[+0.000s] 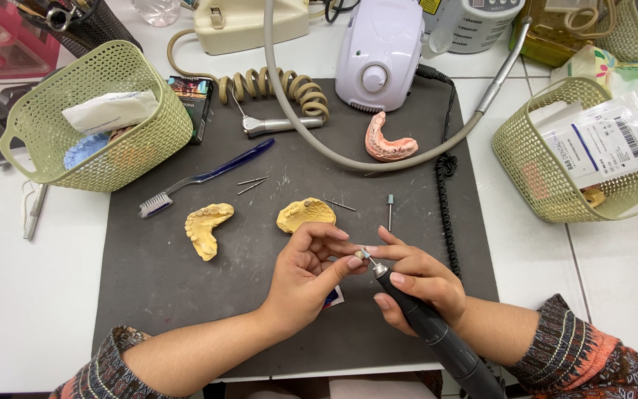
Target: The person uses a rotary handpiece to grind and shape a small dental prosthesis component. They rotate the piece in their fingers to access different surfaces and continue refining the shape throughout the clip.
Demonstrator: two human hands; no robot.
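My left hand (306, 275) pinches a tiny pale tooth piece (361, 255) between thumb and fingertips above the dark grey mat (164, 281). My right hand (419, 284) grips a dark rotary handpiece (437, 332), whose thin bur tip touches the tiny piece. Two yellow plaster jaw casts lie on the mat just beyond my hands, one (207, 227) to the left and one (306, 214) straight ahead. A pink jaw cast (388, 140) rests farther back near the white motor unit (379, 52).
A blue-handled toothbrush (201, 179), loose burs (390, 209) and a metal handpiece (278, 124) lie on the mat. Green plastic baskets stand at the left (142, 144) and right (533, 166). A grey hose (334, 148) and a coiled black cord (446, 214) cross the mat.
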